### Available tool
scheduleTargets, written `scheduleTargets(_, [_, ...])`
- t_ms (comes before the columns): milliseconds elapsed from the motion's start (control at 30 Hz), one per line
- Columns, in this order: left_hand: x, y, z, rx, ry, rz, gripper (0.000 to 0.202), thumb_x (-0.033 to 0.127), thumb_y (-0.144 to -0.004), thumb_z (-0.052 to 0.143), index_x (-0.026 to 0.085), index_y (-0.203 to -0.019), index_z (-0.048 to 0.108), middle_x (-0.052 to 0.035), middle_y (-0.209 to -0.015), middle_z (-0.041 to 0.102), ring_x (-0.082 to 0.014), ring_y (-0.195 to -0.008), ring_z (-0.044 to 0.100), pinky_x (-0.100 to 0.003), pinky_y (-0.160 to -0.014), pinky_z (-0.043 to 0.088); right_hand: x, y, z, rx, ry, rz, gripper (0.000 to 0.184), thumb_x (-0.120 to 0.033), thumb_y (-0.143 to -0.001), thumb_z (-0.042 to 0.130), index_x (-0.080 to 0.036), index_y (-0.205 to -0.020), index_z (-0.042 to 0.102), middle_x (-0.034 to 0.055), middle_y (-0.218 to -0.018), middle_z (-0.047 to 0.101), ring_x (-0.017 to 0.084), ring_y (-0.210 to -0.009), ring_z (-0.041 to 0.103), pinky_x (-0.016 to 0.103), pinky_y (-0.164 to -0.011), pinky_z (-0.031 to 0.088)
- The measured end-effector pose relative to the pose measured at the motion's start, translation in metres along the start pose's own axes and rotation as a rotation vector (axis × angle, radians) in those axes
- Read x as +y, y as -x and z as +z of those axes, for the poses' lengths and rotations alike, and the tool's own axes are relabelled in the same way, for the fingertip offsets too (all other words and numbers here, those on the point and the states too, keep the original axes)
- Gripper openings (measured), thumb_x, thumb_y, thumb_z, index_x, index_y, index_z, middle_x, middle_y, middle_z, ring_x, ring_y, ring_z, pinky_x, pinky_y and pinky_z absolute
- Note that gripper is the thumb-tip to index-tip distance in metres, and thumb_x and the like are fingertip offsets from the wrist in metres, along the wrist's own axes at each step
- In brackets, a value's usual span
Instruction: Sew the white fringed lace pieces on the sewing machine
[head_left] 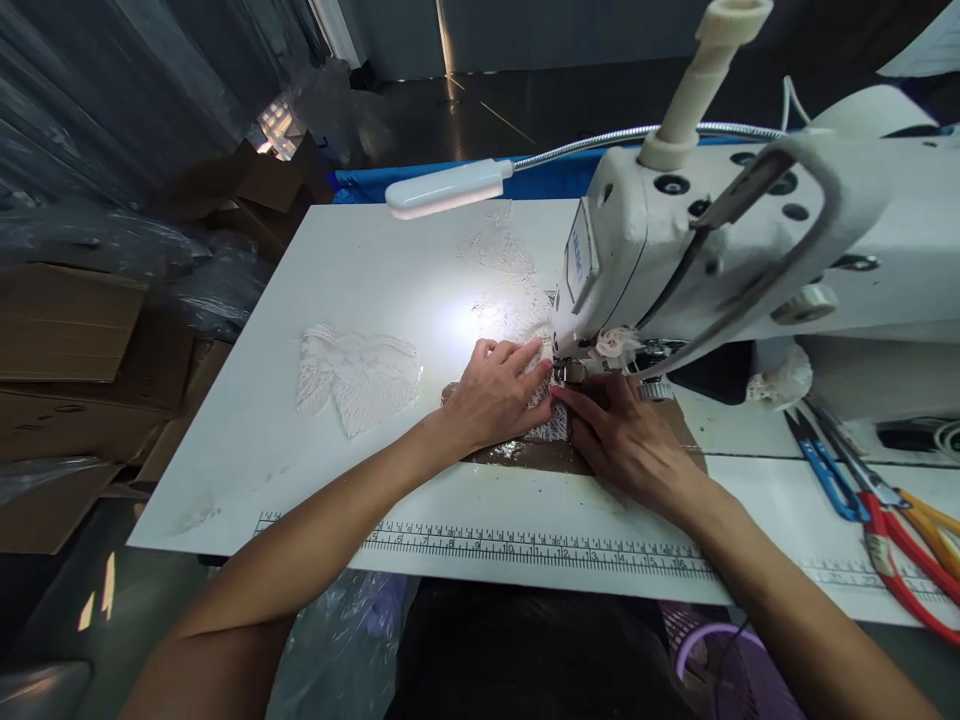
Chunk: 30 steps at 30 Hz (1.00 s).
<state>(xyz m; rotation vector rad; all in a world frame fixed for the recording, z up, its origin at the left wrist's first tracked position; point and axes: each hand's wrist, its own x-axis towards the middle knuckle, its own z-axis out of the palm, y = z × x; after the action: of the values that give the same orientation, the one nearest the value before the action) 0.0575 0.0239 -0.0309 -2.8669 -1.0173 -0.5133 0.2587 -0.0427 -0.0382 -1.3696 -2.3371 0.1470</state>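
Observation:
My left hand lies flat on a piece of white lace, fingers spread, just left of the presser foot of a white sewing machine. From the other side my right hand rests by the foot, its index fingertip touching the lace edge and its thumb apart from it. Some of its fingers are hidden under the machine head. Beneath the lace lies a brown sheet, partly covered by both hands. The needle cannot be made out.
Another white lace piece lies left on the white table, and more lace behind the foot. A lamp hangs above. Blue snips and red-handled scissors lie right. A printed ruler runs along the front edge.

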Motion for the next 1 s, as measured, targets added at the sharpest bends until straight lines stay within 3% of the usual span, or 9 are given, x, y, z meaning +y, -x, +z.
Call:
scheduleTargets(133, [-0.028, -0.01, 0.003, 0.111, 0.074, -0.073, 0.031, 0.04, -0.093, 0.05, 0.014, -0.106, 0.06, -0.0125, -0.106, 0.061, -0.0227, -0.088, 0.053, -0.038, -0.075, 0.043, 0.008, 0.009, -0.003, -0.035, -0.096, 0.016, 0.045, -0.025, -0.095, 0.045, -0.018, -0.139, 0.052, 0.0187, -0.115, 0.055, 0.033, -0.102, 0.056, 0.054, -0.087, 0.053])
scheduleTargets(200, [-0.045, -0.014, 0.004, 0.065, 0.085, -0.091, 0.028, 0.036, -0.095, 0.047, 0.014, -0.108, 0.058, -0.0116, -0.105, 0.062, -0.0217, -0.088, 0.055, -0.038, -0.076, 0.044, 0.011, 0.014, -0.005, -0.047, -0.141, 0.047, 0.047, -0.026, -0.095, 0.047, -0.019, -0.141, 0.05, 0.0182, -0.12, 0.055, 0.032, -0.105, 0.057, 0.052, -0.09, 0.054])
scheduleTargets(300, [-0.06, -0.016, 0.001, 0.001, 0.057, -0.045, 0.027, 0.028, -0.096, 0.044, 0.014, -0.117, 0.055, -0.0139, -0.122, 0.059, -0.0236, -0.1, 0.057, -0.041, -0.083, 0.045, 0.015, 0.021, -0.012, -0.048, -0.194, 0.066, 0.046, -0.025, -0.094, 0.049, -0.02, -0.14, 0.051, 0.0163, -0.123, 0.056, 0.029, -0.107, 0.06, 0.048, -0.092, 0.054])
scheduleTargets(400, [-0.05, -0.008, -0.008, 0.019, 0.087, 0.004, 0.03, 0.025, -0.097, 0.044, 0.013, -0.123, 0.052, -0.0164, -0.13, 0.056, -0.0249, -0.109, 0.056, -0.042, -0.087, 0.046, 0.018, 0.022, -0.021, -0.047, -0.233, 0.038, 0.04, -0.023, -0.094, 0.048, -0.02, -0.132, 0.057, 0.0138, -0.12, 0.06, 0.028, -0.108, 0.061, 0.046, -0.093, 0.054])
scheduleTargets(633, [-0.004, 0.016, -0.017, -0.11, 0.364, 0.228, 0.021, 0.029, -0.097, 0.054, 0.015, -0.11, 0.064, -0.0087, -0.108, 0.067, -0.0196, -0.099, 0.062, -0.038, -0.086, 0.05, 0.022, 0.004, -0.03, -0.07, -0.27, -0.005, 0.03, -0.021, -0.092, 0.047, -0.018, -0.114, 0.067, 0.0104, -0.102, 0.071, 0.025, -0.093, 0.067, 0.041, -0.082, 0.056])
scheduleTargets(800, [0.0, 0.018, -0.009, -0.072, 0.465, 0.139, 0.016, 0.024, -0.096, 0.056, 0.015, -0.092, 0.068, -0.0074, -0.099, 0.067, -0.0178, -0.094, 0.063, -0.036, -0.085, 0.053, 0.019, -0.008, -0.029, -0.148, -0.33, 0.048, 0.024, -0.023, -0.088, 0.051, -0.02, -0.103, 0.069, 0.006, -0.086, 0.071, 0.02, -0.069, 0.065, 0.034, -0.065, 0.053])
scheduleTargets(1000, [0.005, 0.016, -0.017, -0.082, 0.536, 0.065, 0.016, 0.021, -0.095, 0.055, 0.016, -0.091, 0.07, -0.0064, -0.097, 0.067, -0.0161, -0.091, 0.063, -0.033, -0.08, 0.055, 0.012, -0.006, -0.012, -0.098, -0.41, -0.019, 0.025, -0.037, -0.087, 0.063, -0.019, -0.105, 0.064, 0.008, -0.097, 0.068, 0.022, -0.084, 0.064, 0.037, -0.075, 0.054])
